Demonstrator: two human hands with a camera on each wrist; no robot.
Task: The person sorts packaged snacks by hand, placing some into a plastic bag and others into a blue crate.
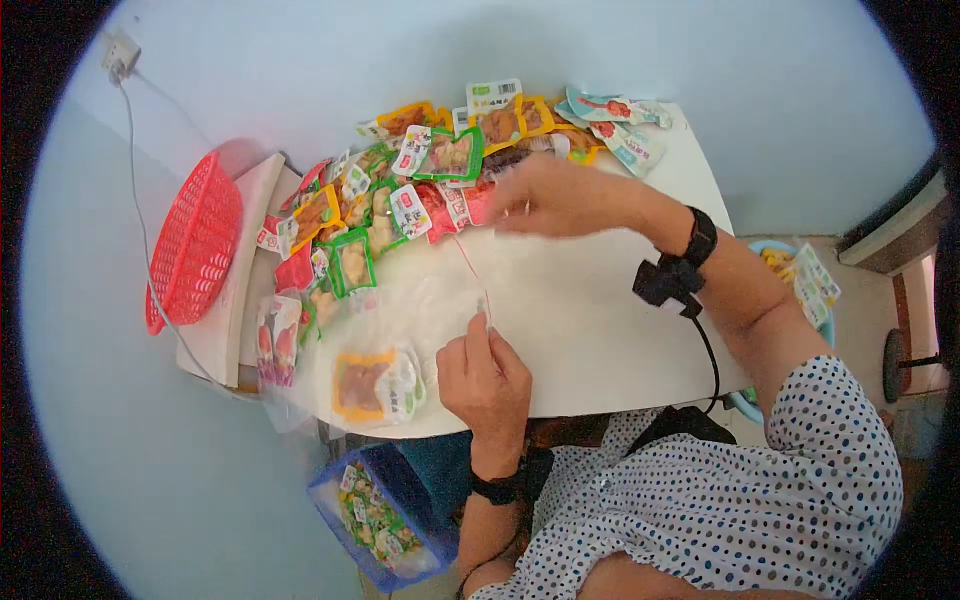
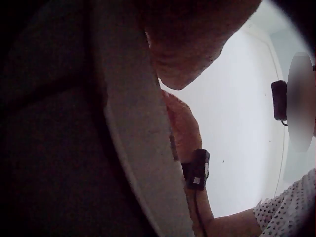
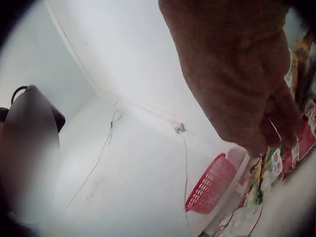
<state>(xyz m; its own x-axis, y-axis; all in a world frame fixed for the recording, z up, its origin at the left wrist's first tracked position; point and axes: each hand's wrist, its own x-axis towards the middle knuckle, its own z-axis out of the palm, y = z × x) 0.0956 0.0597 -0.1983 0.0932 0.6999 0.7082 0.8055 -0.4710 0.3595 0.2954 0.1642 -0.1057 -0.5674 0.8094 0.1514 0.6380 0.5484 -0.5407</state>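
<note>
A thin red string [image 1: 470, 262] slants across the white table from a red packet [image 1: 458, 207] down to my left hand [image 1: 485, 378], which pinches it between thumb and forefinger. Above the red packet, at its right end, is my right hand [image 1: 565, 195], blurred and with fingers bent. In the right wrist view a thin pale line crosses the fingers [image 3: 284, 118] of that hand; I cannot tell whether they grip it. The left wrist view is mostly dark, showing part of the left hand [image 2: 185, 49] close by the table edge [image 2: 133, 123].
Sealed food packets [image 1: 352, 262] in green, yellow and red lie piled along the table's back and left. A clear-wrapped packet [image 1: 365, 387] lies near the front edge. A red basket [image 1: 195, 245] leans at the left; a blue crate [image 1: 335, 525] of packets stands below.
</note>
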